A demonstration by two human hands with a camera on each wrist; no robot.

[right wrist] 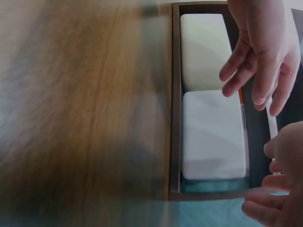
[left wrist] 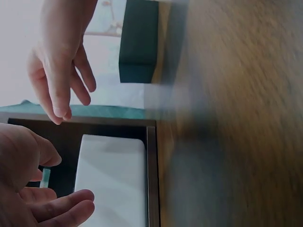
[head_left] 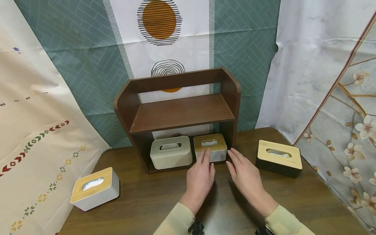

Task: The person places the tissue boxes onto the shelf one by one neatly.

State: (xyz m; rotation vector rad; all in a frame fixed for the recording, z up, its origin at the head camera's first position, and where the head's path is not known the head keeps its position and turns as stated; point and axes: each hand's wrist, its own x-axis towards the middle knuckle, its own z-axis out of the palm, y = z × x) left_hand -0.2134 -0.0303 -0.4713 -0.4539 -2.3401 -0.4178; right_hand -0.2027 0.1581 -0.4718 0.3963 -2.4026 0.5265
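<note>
In the lower compartment of a brown wooden shelf (head_left: pixel 182 111) stand two tissue boxes side by side. On the left is an all-cream tissue box (head_left: pixel 171 160); to its right is a white tissue box with a wooden lid (head_left: pixel 215 157). My left hand (head_left: pixel 200 178) is in front of the wooden-lidded box with its fingers extended; whether they touch it I cannot tell. My right hand (head_left: pixel 246 178) hovers by that box's right front corner, fingers fairly straight, nothing held. In the right wrist view, both hands appear above the white box (right wrist: pixel 215 137).
Another white tissue box with a wooden lid (head_left: pixel 97 191) sits on the table's left side. A black tissue box with a light wooden lid (head_left: pixel 279 160) stands to the right of the shelf. Patterned cloths (head_left: pixel 243 49) hang behind and beside the wooden table (head_left: pixel 141 205).
</note>
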